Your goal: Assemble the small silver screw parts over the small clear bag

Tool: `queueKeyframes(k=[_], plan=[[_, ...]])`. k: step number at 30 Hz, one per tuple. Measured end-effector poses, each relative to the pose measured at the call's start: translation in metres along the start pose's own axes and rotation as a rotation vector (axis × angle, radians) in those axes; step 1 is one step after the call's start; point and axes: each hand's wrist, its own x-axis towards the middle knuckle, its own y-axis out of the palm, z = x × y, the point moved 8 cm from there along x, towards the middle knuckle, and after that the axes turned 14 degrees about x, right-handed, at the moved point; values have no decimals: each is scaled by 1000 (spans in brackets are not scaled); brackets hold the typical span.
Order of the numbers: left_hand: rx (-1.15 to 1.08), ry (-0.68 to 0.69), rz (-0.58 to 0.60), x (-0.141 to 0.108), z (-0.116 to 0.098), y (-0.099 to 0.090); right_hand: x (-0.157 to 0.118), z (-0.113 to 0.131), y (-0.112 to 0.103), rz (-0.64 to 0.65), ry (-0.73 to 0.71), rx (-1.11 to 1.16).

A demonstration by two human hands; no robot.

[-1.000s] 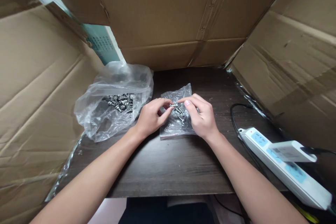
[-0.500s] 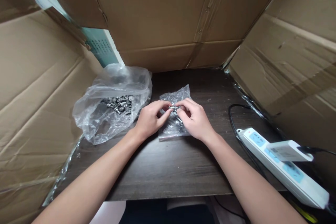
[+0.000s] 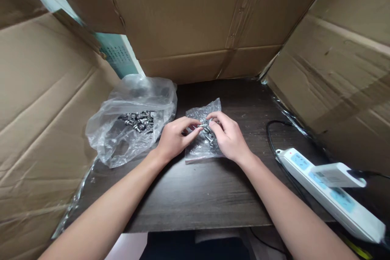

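Observation:
Between the thumb and forefinger of my left hand [image 3: 175,136] a small metal bolt [image 3: 200,125] is pinched, lying roughly level. My right hand [image 3: 230,136] is just to the right of it, thumb and forefinger curled close together; anything between those fingertips is too small to make out. Under both hands lies a flat clear plastic bag [image 3: 198,152]. Several loose bolts [image 3: 209,139] rest on it, partly beside the right fingers. Left of my left hand, a larger open plastic bag [image 3: 106,130] holds a heap of similar bolts [image 3: 140,122].
A white power strip [image 3: 329,199] with a white plugged-in adapter [image 3: 338,174] runs along the right side of the dark table [image 3: 195,203]. A black cable [image 3: 268,138] loops beside it. Cardboard walls [image 3: 189,16] enclose the back and both sides.
My right fingertips have drawn back slightly to the right from the bolt. More loose bolts now show on the flat bag. The left hand has barely moved.

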Motion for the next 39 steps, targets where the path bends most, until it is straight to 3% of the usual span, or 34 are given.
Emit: queueKeyframes(k=[5,8,16,20,25,39], plan=[[14,-7,-16,1,1,-2,-1,-3,5,75,18,-37],[18,-4,-6,1,0,-1,0,-7,3,56,42,-62],[19,-12,21,0,2,1,-3,21,-1,-2,-212,66],[23,-19,21,1,1,1,-2,12,-2,-37,-130,18],[34,-4,19,1,0,1,-1,-6,7,61,-4,-109],[22,-16,22,0,0,0,-1,5,2,-8,-104,-21]])
